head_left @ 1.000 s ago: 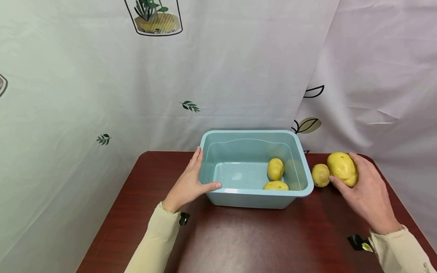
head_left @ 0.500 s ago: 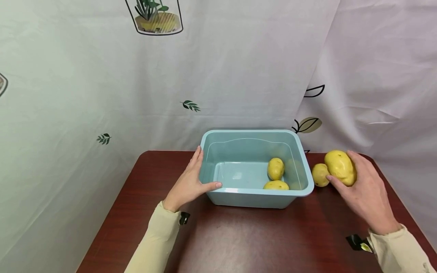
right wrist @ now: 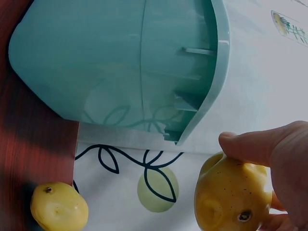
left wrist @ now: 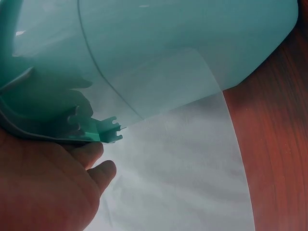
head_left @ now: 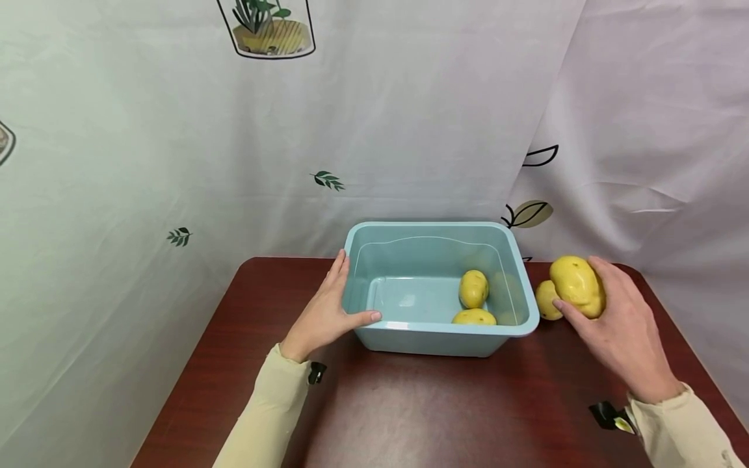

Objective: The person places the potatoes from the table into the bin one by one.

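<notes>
My right hand point(head_left: 623, 328) grips a large yellow potato point(head_left: 576, 289) between thumb and fingers, to the right of a light blue plastic bin point(head_left: 418, 339). A smaller potato point(head_left: 546, 301) lies on the table beside the bin, partly covered by the held one in the head view. From the right wrist, the held potato point(right wrist: 231, 197) and the table potato point(right wrist: 60, 207) show well apart. My left hand point(head_left: 320, 318) rests at the bin's near left corner, fingers straight along the left side and thumb on the front rim. Inside the bin are two potatoes point(head_left: 473, 289), toward its right end.
The dark reddish wooden table point(head_left: 409, 409) carries the bin near its back edge. Behind it hangs a pale cloth point(head_left: 409, 130) with printed leaves and a printed jar. Dark straps show at both sleeve cuffs.
My right hand has lifted the large potato slightly and moved it left, so it now covers more of the smaller potato. My left hand stays in place on the bin.
</notes>
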Demonstrator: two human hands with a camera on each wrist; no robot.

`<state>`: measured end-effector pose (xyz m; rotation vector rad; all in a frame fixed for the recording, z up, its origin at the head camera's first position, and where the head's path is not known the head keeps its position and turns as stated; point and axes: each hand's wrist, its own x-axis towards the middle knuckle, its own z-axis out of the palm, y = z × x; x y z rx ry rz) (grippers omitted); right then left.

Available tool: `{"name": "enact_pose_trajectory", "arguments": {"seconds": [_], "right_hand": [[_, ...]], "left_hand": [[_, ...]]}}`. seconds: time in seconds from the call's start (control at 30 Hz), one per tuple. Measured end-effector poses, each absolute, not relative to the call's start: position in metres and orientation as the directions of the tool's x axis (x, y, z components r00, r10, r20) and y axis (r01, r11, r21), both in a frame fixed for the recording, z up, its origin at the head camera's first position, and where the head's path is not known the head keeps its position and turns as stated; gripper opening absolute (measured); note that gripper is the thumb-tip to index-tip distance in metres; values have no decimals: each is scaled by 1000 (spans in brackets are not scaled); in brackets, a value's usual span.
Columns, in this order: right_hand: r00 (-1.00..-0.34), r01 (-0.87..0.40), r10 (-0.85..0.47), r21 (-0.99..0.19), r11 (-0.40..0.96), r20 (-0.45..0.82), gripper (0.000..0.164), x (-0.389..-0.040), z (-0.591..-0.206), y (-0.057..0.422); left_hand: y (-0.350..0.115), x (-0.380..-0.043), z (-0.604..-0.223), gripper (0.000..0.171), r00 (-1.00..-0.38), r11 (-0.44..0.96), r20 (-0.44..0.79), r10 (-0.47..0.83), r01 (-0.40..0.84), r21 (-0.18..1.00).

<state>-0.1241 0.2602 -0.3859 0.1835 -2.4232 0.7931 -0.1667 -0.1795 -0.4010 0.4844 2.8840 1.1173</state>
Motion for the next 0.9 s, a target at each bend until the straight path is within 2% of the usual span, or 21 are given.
{"name": "enact_pose_trajectory", "arguments": {"seconds": [0.9], "right_hand": [[-826,-321,26,-509,799,563,85,-124,-380,248]], "left_hand": [[-178,-167,-400,118,-953,689,99,286,277,670]]}}
